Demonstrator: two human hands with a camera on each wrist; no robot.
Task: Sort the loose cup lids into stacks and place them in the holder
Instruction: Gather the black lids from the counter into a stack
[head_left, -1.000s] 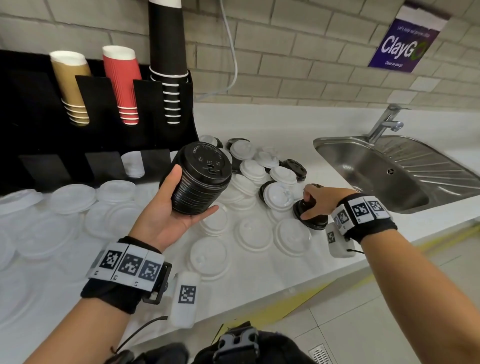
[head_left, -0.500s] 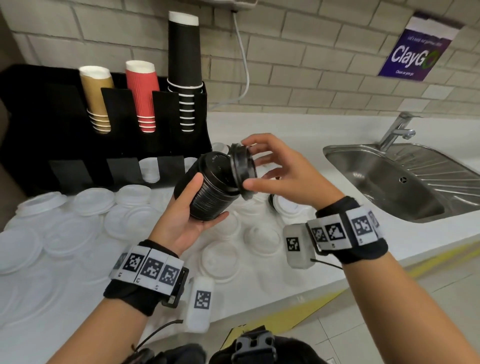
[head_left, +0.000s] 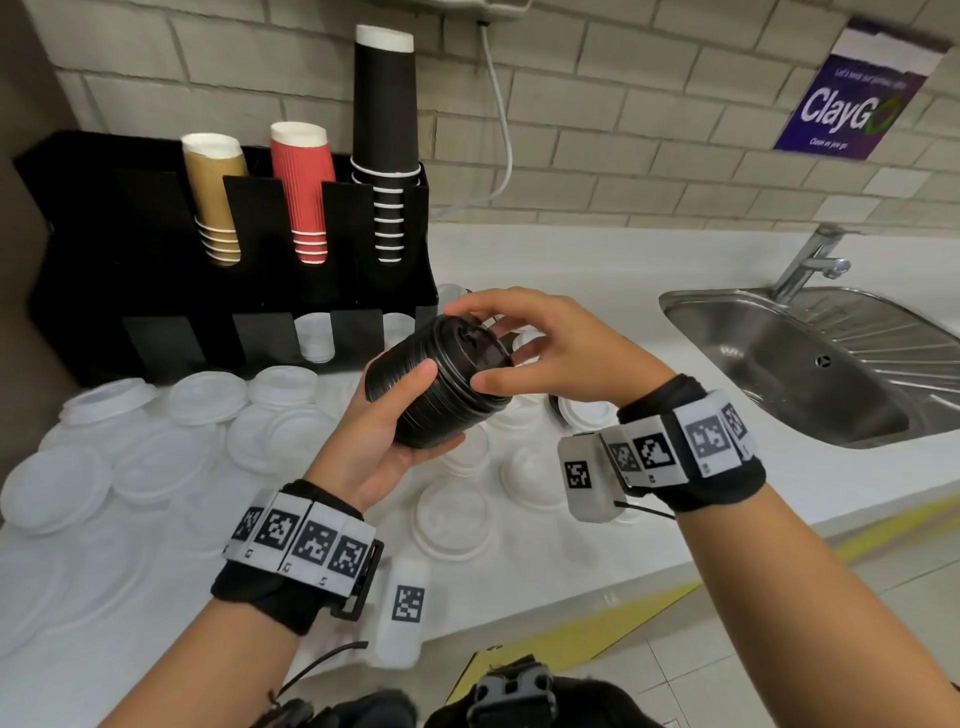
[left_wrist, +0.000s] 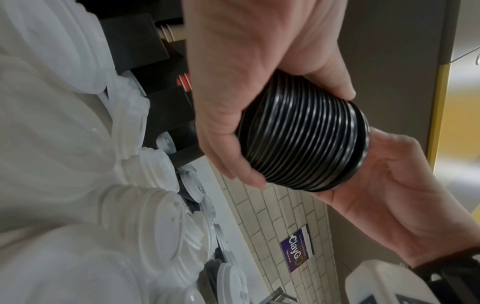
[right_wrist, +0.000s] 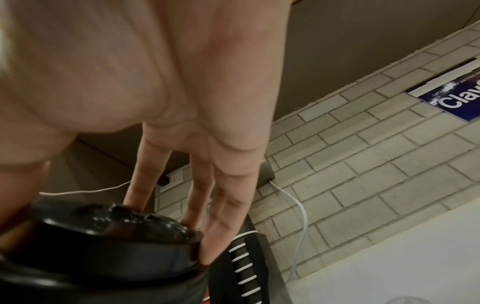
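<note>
A tall stack of black cup lids lies tilted in my left hand, thumb on top and fingers underneath, held above the counter. My right hand pinches the topmost black lid by its rim, thumb low and fingers high, with the lid seated on the stack's end. The left wrist view shows the ribbed stack close up. In the right wrist view my fingertips touch the top lid. The black holder stands at the back left, with a short white lid stack in one front slot.
Loose white lids cover the counter under and left of my hands. Gold, red and black cups stand in the holder. A steel sink with a tap lies to the right. A white cable hangs down the brick wall.
My right hand lifted a black lid off the counter, carried it left and set it on the end of the stack. The left hand raised the stack slightly.
</note>
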